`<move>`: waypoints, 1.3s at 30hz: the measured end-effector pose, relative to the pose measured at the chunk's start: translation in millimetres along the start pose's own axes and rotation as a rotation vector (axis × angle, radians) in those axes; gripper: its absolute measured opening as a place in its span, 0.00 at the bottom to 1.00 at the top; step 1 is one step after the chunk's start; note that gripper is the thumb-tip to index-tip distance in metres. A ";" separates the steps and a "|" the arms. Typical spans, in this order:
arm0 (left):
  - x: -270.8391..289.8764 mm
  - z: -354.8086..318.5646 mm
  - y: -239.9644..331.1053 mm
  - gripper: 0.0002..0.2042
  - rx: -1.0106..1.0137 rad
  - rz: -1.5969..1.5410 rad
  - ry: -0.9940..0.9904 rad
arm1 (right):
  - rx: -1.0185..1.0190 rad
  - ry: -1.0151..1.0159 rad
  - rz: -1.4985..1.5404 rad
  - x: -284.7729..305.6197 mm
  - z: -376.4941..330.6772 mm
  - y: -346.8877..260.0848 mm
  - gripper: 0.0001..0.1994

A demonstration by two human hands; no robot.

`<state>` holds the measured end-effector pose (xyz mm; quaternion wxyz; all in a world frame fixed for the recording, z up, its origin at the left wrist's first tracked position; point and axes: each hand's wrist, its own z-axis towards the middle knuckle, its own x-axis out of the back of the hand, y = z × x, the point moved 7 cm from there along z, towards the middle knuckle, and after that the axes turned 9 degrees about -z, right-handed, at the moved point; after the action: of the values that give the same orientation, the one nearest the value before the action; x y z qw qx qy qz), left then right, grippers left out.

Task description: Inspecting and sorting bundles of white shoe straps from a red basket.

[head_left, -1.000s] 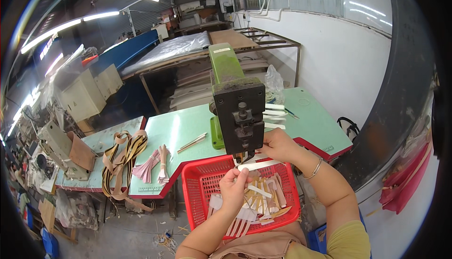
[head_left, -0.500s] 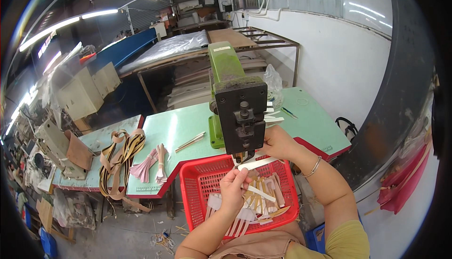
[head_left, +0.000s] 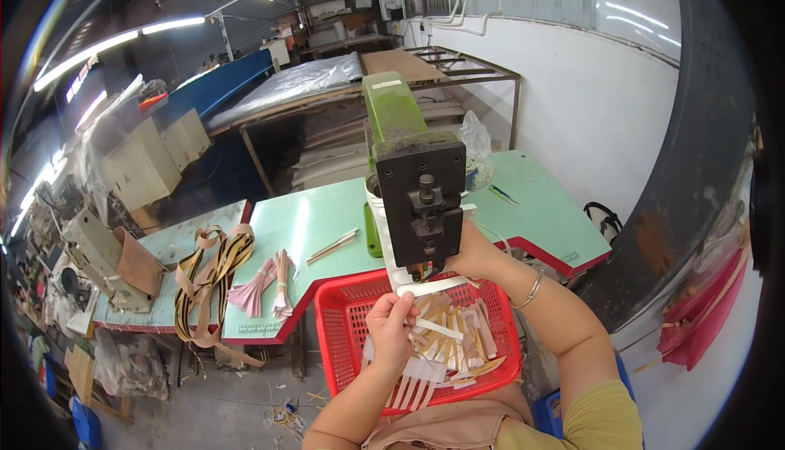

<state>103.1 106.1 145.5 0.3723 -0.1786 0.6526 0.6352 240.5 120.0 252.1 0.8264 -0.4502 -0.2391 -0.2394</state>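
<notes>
In front of me a green machine [head_left: 384,107] with a black head plate [head_left: 425,192] stands on a green table. My left hand [head_left: 391,327] pinches the left end of a white strip [head_left: 433,286] just below the head. The strip stretches rightward over a red basket [head_left: 327,335]. Close behind the head is my right hand [head_left: 476,252], its fingers hidden by the plate, so its hold cannot be seen. Left of the plate hangs a pale band [head_left: 392,246] whose kind I cannot make out. Cut strips and comb-like white pieces [head_left: 417,376] fill the basket.
On the green tabletop [head_left: 327,205] lie pink and beige strip bundles [head_left: 280,295], thin rods [head_left: 334,246] and a pen [head_left: 503,195]. Black-and-tan straps [head_left: 208,278] hang off its left part. A white wall [head_left: 589,90] stands at the right.
My right hand has moved left behind the black head. My left hand has shifted slightly left with the white strip. A pale band now shows left of the head, where green casing showed before.
</notes>
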 end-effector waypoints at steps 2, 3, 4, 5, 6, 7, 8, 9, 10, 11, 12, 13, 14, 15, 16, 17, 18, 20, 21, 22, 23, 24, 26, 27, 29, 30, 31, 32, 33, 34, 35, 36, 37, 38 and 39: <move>2.3 0.4 1.6 0.06 -0.006 0.014 0.010 | 0.026 0.028 -0.047 -1.7 1.5 1.7 0.16; 3.4 0.7 2.9 0.06 -0.018 0.014 0.021 | 0.026 0.029 -0.047 -3.2 2.2 2.5 0.16; 4.6 1.1 4.3 0.05 -0.030 0.013 0.032 | 0.058 0.050 -0.057 -3.3 2.5 0.8 0.16; 6.1 1.5 4.9 0.05 -0.031 0.013 0.033 | 0.090 0.070 -0.067 -3.8 2.6 -0.9 0.16; 8.5 2.1 6.3 0.05 -0.043 -0.015 0.038 | 0.091 0.070 -0.067 -5.0 2.4 0.9 0.16; 10.5 2.4 8.0 0.05 -0.056 -0.042 0.044 | 0.072 0.097 -0.099 -3.7 1.7 4.4 0.16; 12.3 2.1 10.4 0.05 -0.059 -0.042 0.047 | 0.054 0.123 -0.130 -2.8 1.3 5.4 0.15; 11.4 0.7 19.9 0.04 -0.159 -0.042 0.010 | -0.008 0.146 -0.115 0.0 -1.6 6.7 0.15; 10.3 -1.2 28.6 0.04 -0.259 -0.042 -0.027 | -0.070 0.170 -0.101 2.9 -6.1 7.2 0.15; 14.9 -4.1 34.3 0.04 -0.408 0.085 -0.043 | -0.092 0.254 0.014 3.4 -15.4 16.3 0.11; 19.8 -6.3 31.4 0.05 -0.376 0.181 -0.099 | -0.200 0.352 0.051 7.3 -25.3 27.1 0.09; 25.6 -9.1 27.5 0.06 -0.342 0.278 -0.155 | -0.309 0.450 0.089 10.1 -38.0 38.5 0.09; 29.0 -8.0 19.6 0.06 -0.350 0.291 -0.203 | -0.266 0.591 -0.009 9.9 -54.0 62.2 0.11; 36.4 -3.9 11.1 0.06 -0.287 0.221 -0.175 | -0.334 0.614 0.022 1.9 -64.4 65.4 0.11; 41.0 -1.5 2.1 0.06 -0.224 0.151 -0.148 | -0.402 0.637 0.051 -4.8 -75.0 67.6 0.11; 42.9 0.3 -11.7 0.02 -0.047 0.108 -0.095 | -0.478 0.610 0.254 -17.9 -84.1 70.7 0.10; 38.9 4.2 -17.4 0.01 -0.089 0.283 -0.120 | -0.484 0.667 0.374 -29.1 -92.2 68.4 0.09; 19.6 9.2 -32.6 0.11 -0.060 0.545 -0.172 | -0.473 0.717 0.560 -48.0 -110.0 68.8 0.08; 9.9 9.4 -36.1 0.13 -0.030 0.613 -0.201 | -0.476 0.712 0.589 -55.1 -115.8 63.1 0.08; 2.8 8.6 -41.8 0.15 0.001 0.681 -0.230 | -0.479 0.707 0.618 -61.4 -121.4 57.3 0.09; -8.0 8.8 -40.8 0.15 -0.108 0.614 -0.229 | -0.469 0.664 0.602 -66.8 -126.4 57.0 0.10; -8.0 9.6 -41.6 0.13 -0.068 0.639 -0.207 | -0.462 0.606 0.638 -70.4 -129.0 55.8 0.11; 0.3 13.6 -33.6 0.10 -0.125 0.712 -0.224 | -0.562 0.325 0.477 -72.0 -130.9 62.7 0.10; -7.7 12.3 -20.4 0.09 -0.237 0.854 -0.310 | -0.635 0.057 0.313 -60.8 -130.5 60.1 0.10; -26.3 2.9 -0.1 0.08 -0.431 1.111 -0.434 | -0.671 0.028 0.197 -37.4 -139.0 65.0 0.12; -31.1 -0.5 8.4 0.08 -0.423 1.115 -0.433 | -0.584 0.156 0.003 -15.3 -131.8 49.6 0.13; -37.4 -2.7 8.8 0.07 -0.292 1.129 -0.514 | -0.490 0.281 -0.190 9.6 -119.7 32.2 0.14; -39.1 -7.4 9.6 0.06 -0.167 1.141 -0.588 | -0.130 0.329 -0.481 19.5 -104.4 8.9 0.18; -40.2 -5.8 5.0 0.05 -0.114 1.212 -0.675 | -0.106 0.286 -0.385 15.3 -96.9 14.4 0.18; -40.8 -7.5 6.8 0.06 -0.048 1.187 -0.658 | -0.079 0.244 -0.287 9.5 -91.2 17.0 0.19; -49.4 -7.0 17.2 0.06 0.014 1.166 -0.634 | -0.227 -0.023 0.211 -11.0 -87.3 31.5 0.15; -51.6 -2.9 24.3 0.06 0.009 1.226 -0.656 | -0.345 -0.058 0.381 -21.9 -89.7 48.2 0.13; -46.8 4.9 26.3 0.06 0.000 1.147 -0.641 | -0.462 -0.094 0.551 -34.8 -94.7 62.4 0.11; -41.0 9.9 30.4 0.07 -0.012 1.072 -0.611 | -0.442 -0.043 0.561 -35.9 -92.6 53.3 0.09; -35.6 15.4 32.5 0.08 0.033 1.002 -0.569 | -0.433 -0.050 0.564 -39.0 -90.3 45.0 0.09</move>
<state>107.6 116.6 194.7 0.1898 0.3360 0.5416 0.7468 254.2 71.1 156.5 0.7393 -0.6688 -0.0696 -0.0359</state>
